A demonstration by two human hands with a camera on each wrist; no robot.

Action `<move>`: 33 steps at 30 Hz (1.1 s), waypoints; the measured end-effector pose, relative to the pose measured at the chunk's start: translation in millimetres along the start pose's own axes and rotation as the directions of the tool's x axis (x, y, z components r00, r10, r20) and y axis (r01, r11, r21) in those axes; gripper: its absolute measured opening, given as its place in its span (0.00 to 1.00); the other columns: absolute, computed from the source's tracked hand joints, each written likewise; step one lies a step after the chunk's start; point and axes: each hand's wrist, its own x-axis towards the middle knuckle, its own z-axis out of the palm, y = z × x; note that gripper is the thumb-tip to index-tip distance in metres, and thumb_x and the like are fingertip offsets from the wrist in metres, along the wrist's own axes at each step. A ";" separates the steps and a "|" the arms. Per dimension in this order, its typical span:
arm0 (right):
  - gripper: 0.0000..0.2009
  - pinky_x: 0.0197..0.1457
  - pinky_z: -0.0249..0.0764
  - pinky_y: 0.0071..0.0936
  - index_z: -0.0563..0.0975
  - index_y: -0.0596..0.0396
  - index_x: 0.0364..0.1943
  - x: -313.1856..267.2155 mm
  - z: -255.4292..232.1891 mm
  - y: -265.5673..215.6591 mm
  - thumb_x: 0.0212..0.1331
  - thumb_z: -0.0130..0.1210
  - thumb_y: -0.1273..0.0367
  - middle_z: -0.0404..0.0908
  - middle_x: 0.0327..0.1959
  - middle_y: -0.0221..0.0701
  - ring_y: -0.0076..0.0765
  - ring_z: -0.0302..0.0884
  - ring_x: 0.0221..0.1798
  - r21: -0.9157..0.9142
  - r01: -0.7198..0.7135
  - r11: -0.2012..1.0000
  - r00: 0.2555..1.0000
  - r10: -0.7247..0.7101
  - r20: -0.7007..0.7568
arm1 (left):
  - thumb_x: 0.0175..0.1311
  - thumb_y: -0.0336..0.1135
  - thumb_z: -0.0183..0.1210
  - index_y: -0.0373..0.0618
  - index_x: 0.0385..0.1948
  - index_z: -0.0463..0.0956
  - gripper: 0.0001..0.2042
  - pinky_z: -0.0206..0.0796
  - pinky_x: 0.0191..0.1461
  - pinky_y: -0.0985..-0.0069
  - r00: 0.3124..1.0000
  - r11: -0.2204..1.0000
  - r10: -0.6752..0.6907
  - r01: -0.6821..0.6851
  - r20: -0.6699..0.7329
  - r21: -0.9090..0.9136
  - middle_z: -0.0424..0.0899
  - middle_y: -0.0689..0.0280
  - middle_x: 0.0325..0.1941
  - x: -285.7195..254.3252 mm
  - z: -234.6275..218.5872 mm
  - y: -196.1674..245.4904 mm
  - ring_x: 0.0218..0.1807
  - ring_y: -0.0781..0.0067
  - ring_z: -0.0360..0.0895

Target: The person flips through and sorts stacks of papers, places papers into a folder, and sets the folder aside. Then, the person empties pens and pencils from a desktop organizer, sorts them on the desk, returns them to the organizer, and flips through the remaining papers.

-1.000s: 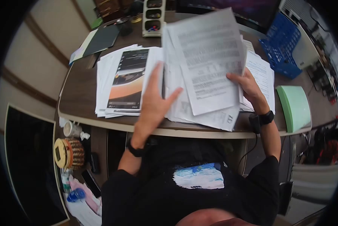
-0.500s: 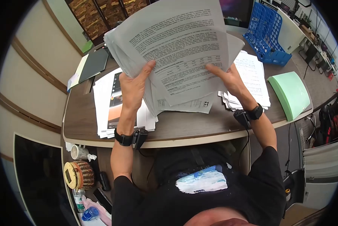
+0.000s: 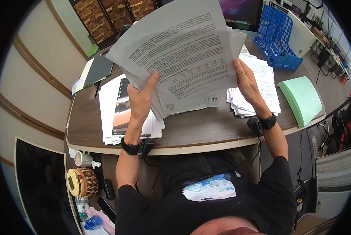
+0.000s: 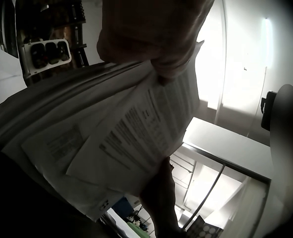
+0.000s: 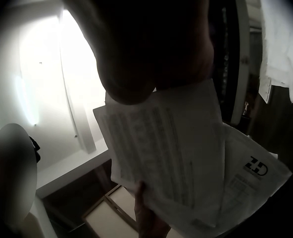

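A thick sheaf of printed papers (image 3: 183, 47) stands tilted up over the desk, its sheets fanned unevenly. My left hand (image 3: 141, 100) grips its lower left side, thumb across the printed front and fingers behind. At the right edge, my right hand (image 3: 247, 84) holds the sheaf with the thumb along the margin; its other fingers are mostly hidden. In the left wrist view, many layered sheets (image 4: 131, 134) spread below the left hand. A back sheet with a black logo (image 5: 255, 166) sticks out past the front page in the right wrist view.
Left of the sheaf lies a paper pile (image 3: 109, 109) topped by a dark-and-orange print. Another pile (image 3: 261, 74) sits at the right, near a green curved item (image 3: 300, 100) and a blue file rack (image 3: 279, 43). A dark folder (image 3: 98, 69) rests at the far left.
The sheaf has been lifted from the desk and tilted up. My left hand has taken hold of its left side. My right hand's thumb has slid from the page front to the right edge.
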 end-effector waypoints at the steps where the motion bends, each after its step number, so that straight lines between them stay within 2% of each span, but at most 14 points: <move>1: 0.29 0.74 0.71 0.31 0.75 0.61 0.73 1.1 -0.1 -1.0 0.88 0.42 0.50 0.84 0.64 0.39 0.30 0.78 0.68 -0.037 -0.014 0.999 1.000 0.015 0.014 | 0.76 0.33 0.69 0.33 0.57 0.85 0.15 0.74 0.63 0.74 1.000 1.000 0.005 -0.005 0.007 0.000 0.91 0.62 0.55 0.0 0.4 -1.0 0.54 0.75 0.85; 6: 0.36 0.76 0.69 0.34 0.72 0.65 0.75 7.6 12.8 -8.7 0.87 0.39 0.44 0.82 0.67 0.42 0.37 0.77 0.71 -0.150 0.007 0.989 1.000 -0.007 0.003 | 0.76 0.35 0.69 0.32 0.59 0.82 0.18 0.72 0.66 0.71 0.998 0.998 0.070 -0.070 -0.003 0.008 0.90 0.59 0.56 -3.0 1.0 -0.7 0.57 0.71 0.84; 7: 0.38 0.80 0.66 0.37 0.70 0.65 0.77 9.8 12.7 -3.8 0.86 0.37 0.42 0.81 0.70 0.45 0.43 0.74 0.75 -0.151 0.017 0.988 1.000 -0.013 0.025 | 0.76 0.35 0.69 0.32 0.59 0.82 0.18 0.72 0.66 0.71 0.998 0.998 0.061 -0.061 0.002 0.005 0.90 0.59 0.56 -4.0 0.5 -1.6 0.57 0.71 0.84; 11: 0.41 0.80 0.66 0.37 0.71 0.68 0.75 12.9 9.4 3.8 0.85 0.37 0.39 0.81 0.69 0.48 0.45 0.74 0.75 -0.050 -0.085 0.995 0.990 0.090 0.108 | 0.74 0.35 0.70 0.32 0.61 0.81 0.20 0.73 0.66 0.70 0.999 0.997 0.029 -0.030 0.019 0.067 0.89 0.58 0.57 -7.7 1.0 4.5 0.57 0.70 0.83; 16: 0.50 0.71 0.75 0.39 0.76 0.72 0.67 11.7 28.2 -6.3 0.77 0.37 0.29 0.85 0.58 0.52 0.47 0.82 0.64 -0.157 -0.036 0.987 0.998 0.043 0.043 | 0.72 0.34 0.72 0.34 0.60 0.80 0.20 0.73 0.64 0.72 1.000 0.997 -0.003 0.001 0.029 0.076 0.88 0.59 0.56 -7.2 4.2 0.3 0.57 0.70 0.83; 17: 0.52 0.66 0.79 0.42 0.79 0.72 0.62 7.1 40.0 -8.5 0.73 0.41 0.26 0.86 0.51 0.51 0.47 0.83 0.61 -0.121 0.005 0.993 1.000 -0.007 -0.017 | 0.72 0.33 0.72 0.35 0.61 0.80 0.20 0.74 0.63 0.72 0.999 0.996 0.024 -0.026 0.028 0.080 0.88 0.60 0.56 -9.4 7.3 1.8 0.57 0.70 0.83; 20: 0.52 0.63 0.80 0.42 0.82 0.70 0.57 7.1 52.2 -13.7 0.71 0.43 0.24 0.86 0.47 0.48 0.47 0.83 0.59 -0.058 0.080 0.995 0.994 -0.084 -0.073 | 0.71 0.32 0.73 0.38 0.62 0.80 0.21 0.74 0.63 0.71 0.998 0.996 0.068 -0.068 0.016 0.054 0.87 0.62 0.57 -15.1 13.7 4.4 0.58 0.71 0.82; 21: 0.49 0.59 0.81 0.37 0.83 0.67 0.53 13.2 44.5 -4.1 0.70 0.47 0.25 0.86 0.42 0.45 0.44 0.85 0.55 -0.044 0.077 0.996 0.996 -0.079 -0.046 | 0.71 0.31 0.73 0.39 0.63 0.79 0.22 0.73 0.64 0.71 0.996 0.995 0.090 -0.090 -0.012 0.030 0.86 0.63 0.58 -16.2 13.6 5.4 0.59 0.71 0.82; 25: 0.48 0.58 0.82 0.34 0.84 0.66 0.54 8.2 41.9 0.8 0.69 0.49 0.25 0.88 0.43 0.44 0.41 0.87 0.53 -0.061 0.049 0.997 0.997 -0.053 -0.057 | 0.72 0.30 0.72 0.42 0.66 0.79 0.23 0.68 0.71 0.68 0.997 0.997 0.072 -0.072 -0.010 0.036 0.85 0.65 0.61 -25.9 1.5 2.2 0.62 0.70 0.80; 29: 0.30 0.55 0.82 0.29 0.87 0.60 0.55 2.6 51.2 1.0 0.74 0.62 0.44 0.91 0.44 0.35 0.30 0.87 0.50 0.065 0.164 0.984 0.986 -0.163 -0.020 | 0.72 0.30 0.72 0.42 0.66 0.79 0.23 0.68 0.71 0.66 0.999 0.998 0.028 -0.029 0.027 0.055 0.84 0.64 0.63 -29.9 -8.1 -19.1 0.66 0.69 0.78; 30: 0.23 0.54 0.81 0.28 0.88 0.58 0.55 4.4 52.6 -2.4 0.75 0.67 0.51 0.92 0.45 0.33 0.26 0.87 0.49 0.143 0.176 0.974 0.983 -0.181 0.024 | 0.72 0.30 0.72 0.41 0.67 0.78 0.24 0.68 0.72 0.65 0.999 0.996 0.034 -0.031 -0.035 0.078 0.83 0.63 0.64 -26.8 -5.9 -17.0 0.67 0.68 0.77; 31: 0.23 0.54 0.81 0.28 0.88 0.58 0.55 7.3 53.2 -10.0 0.75 0.67 0.51 0.92 0.45 0.33 0.26 0.87 0.49 0.140 0.178 0.974 0.983 -0.181 0.008 | 0.73 0.31 0.71 0.41 0.68 0.76 0.24 0.68 0.73 0.63 0.994 0.994 0.045 -0.034 -0.104 0.099 0.82 0.63 0.65 -23.8 -4.1 -14.2 0.68 0.67 0.76; 32: 0.18 0.55 0.81 0.27 0.89 0.57 0.54 11.4 53.2 -21.7 0.73 0.69 0.57 0.92 0.45 0.31 0.24 0.87 0.49 0.155 0.176 0.972 0.984 -0.180 0.006 | 0.73 0.31 0.71 0.41 0.68 0.76 0.24 0.68 0.73 0.63 0.995 0.995 0.044 -0.035 -0.093 0.096 0.82 0.63 0.65 -20.2 -2.0 -7.4 0.68 0.67 0.76; 33: 0.14 0.55 0.81 0.26 0.90 0.56 0.53 14.0 52.5 -28.5 0.71 0.71 0.62 0.93 0.45 0.30 0.23 0.87 0.49 0.170 0.174 0.970 0.984 -0.178 0.007 | 0.73 0.31 0.70 0.41 0.70 0.75 0.25 0.67 0.74 0.63 0.997 0.998 0.018 -0.023 -0.080 -0.055 0.81 0.62 0.66 -16.7 -0.4 2.0 0.69 0.66 0.76</move>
